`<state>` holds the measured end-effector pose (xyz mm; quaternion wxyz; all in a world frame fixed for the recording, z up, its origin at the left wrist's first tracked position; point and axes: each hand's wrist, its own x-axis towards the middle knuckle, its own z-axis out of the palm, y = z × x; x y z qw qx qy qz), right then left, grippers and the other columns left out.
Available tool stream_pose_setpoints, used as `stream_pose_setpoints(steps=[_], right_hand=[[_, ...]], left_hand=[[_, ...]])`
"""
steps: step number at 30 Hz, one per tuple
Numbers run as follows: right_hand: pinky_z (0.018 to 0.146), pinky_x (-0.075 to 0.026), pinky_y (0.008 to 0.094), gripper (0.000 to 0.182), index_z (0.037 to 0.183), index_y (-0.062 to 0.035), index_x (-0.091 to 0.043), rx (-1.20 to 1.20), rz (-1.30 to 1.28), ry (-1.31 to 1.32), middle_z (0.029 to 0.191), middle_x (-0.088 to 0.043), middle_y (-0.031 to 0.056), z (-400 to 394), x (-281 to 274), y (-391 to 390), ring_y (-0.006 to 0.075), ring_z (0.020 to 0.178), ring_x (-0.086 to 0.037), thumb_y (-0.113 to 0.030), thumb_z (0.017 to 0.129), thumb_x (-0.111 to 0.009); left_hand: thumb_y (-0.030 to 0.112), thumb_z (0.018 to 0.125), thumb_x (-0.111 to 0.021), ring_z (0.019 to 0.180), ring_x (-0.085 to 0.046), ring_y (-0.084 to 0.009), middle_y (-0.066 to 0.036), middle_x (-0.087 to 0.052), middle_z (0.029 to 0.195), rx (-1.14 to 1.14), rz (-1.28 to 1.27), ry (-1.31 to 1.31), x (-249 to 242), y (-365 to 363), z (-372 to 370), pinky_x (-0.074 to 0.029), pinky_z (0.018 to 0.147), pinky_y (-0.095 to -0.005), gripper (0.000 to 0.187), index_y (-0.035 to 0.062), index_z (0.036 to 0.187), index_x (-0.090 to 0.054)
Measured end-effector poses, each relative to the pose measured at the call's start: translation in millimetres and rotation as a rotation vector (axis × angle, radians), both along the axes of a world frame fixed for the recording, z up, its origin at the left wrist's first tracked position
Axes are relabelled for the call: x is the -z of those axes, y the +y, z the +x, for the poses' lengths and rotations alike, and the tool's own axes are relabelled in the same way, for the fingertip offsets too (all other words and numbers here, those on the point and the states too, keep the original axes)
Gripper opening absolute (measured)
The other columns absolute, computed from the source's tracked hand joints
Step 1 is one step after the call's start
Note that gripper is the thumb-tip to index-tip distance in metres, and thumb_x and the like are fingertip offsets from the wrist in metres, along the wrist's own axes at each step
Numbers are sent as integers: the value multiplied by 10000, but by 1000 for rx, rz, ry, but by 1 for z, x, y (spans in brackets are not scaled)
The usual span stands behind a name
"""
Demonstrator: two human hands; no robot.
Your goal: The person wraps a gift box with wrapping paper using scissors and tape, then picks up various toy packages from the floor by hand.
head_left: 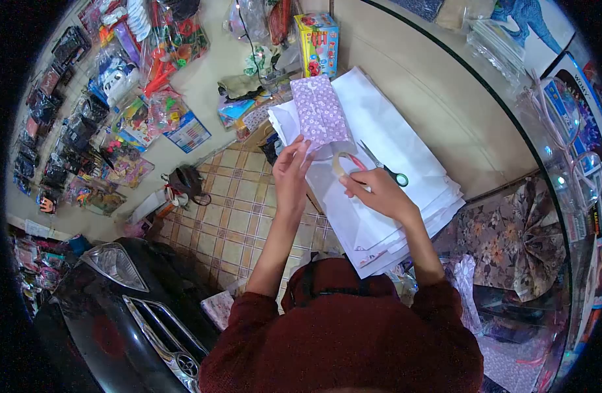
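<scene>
A box-shaped package in purple floral wrapping paper lies on a stack of large white paper sheets. My left hand grips the near end of this package, fingertips at the edge of the wrapping. In my right hand is a roll of tape, held just past the package's near end. Scissors with a green and black handle rest on the white sheets beside my right hand, blades pointing away. Something pink shows near the tape, partly covered by my fingers.
A colourful toy box stands behind the package against the wall panel. On the right curves a glass counter edge. Floral wrapping lies at lower right. To the left are a tiled floor and a black toy car; packaged toys hang on the wall.
</scene>
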<state>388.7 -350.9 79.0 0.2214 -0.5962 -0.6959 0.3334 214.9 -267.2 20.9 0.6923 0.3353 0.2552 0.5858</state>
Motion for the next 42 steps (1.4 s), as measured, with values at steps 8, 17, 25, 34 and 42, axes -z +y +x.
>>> stream_pose_setpoints(steps=[8, 17, 25, 34, 42], right_hand=[[568, -470, 304, 335, 730, 0, -593, 82, 27, 134, 616, -606, 107, 12, 31, 5, 191, 538, -600, -257, 934, -523], [723, -398, 370, 256, 799, -56, -665, 85, 581, -62, 687, -640, 108, 7, 40, 6, 308, 650, -575, -277, 893, -574], [725, -366, 361, 298, 729, -63, -679, 286, 271, -263, 709, -663, 71, 2, 36, 1, 257, 629, -576, -339, 832, -640], [743, -395, 398, 254, 762, -29, -659, 244, 435, -181, 795, -626, 107, 10, 77, 8, 271, 769, -590, -277, 760, -715], [798, -428, 432, 330, 1083, -27, -556, 480, 351, -476, 930, -584, 148, 53, 71, -34, 338, 894, -557, -111, 779, -654]], left_hand=[[163, 915, -587, 1139, -518, -170, -81, -572, 1188, -143, 82, 54, 0, 7, -21, -402, 1017, -377, 217, 26, 1082, -587], [126, 898, -610, 969, -584, -116, -33, -636, 1011, -118, -154, -154, 39, 25, -59, -442, 901, -297, 156, 44, 1030, -616], [128, 896, -613, 1020, -578, -131, -42, -625, 1077, -279, -77, -61, 42, 1, -62, -438, 904, -306, 189, 42, 1061, -582], [240, 932, -525, 1227, -439, -323, -113, -509, 1247, 0, -213, -236, 72, -12, -76, -333, 1059, -460, 319, 42, 1182, -526], [386, 922, -479, 1272, -361, -419, -166, -387, 1342, 120, -191, -338, 59, -35, -82, -291, 1075, -477, 480, 47, 1260, -453]])
